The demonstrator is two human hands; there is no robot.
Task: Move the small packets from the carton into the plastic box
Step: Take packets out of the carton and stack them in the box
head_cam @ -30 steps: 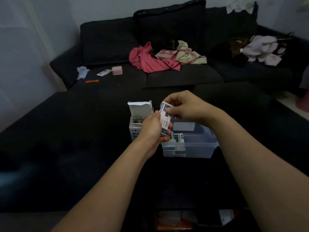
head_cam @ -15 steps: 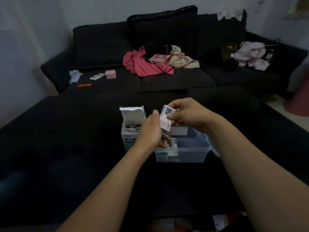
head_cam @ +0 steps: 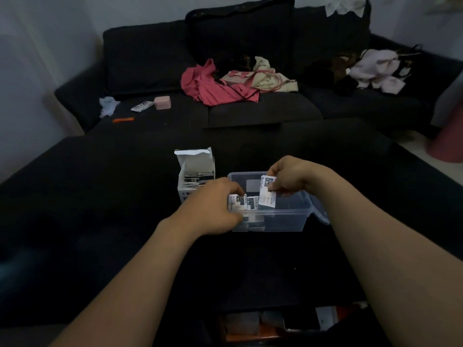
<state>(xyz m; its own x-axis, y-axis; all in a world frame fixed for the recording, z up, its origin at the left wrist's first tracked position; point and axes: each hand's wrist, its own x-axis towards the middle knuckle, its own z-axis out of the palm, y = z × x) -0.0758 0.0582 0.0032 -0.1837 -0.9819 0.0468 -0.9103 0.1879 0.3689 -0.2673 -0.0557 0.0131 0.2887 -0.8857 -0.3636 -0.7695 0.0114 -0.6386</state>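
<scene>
Right hand [head_cam: 290, 177] pinching one small packet [head_cam: 267, 194] upright over the clear plastic box [head_cam: 283, 221], fingers closed on its upper edge. Left hand [head_cam: 215, 206] resting at the box's left wall, fingertips curled onto packets [head_cam: 241, 202] already standing inside; grip there hard to tell. Open white carton [head_cam: 195, 175] standing just left of the box, more packets showing within. Both sitting mid-way along the dark table [head_cam: 100, 196], sofa [head_cam: 150, 58] behind.

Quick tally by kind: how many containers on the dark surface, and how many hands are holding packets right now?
Containers: 2, the open white cardboard carton and the clear plastic box.
Hands holding small white packets: 2, left hand, right hand.
Total: 4.
</scene>
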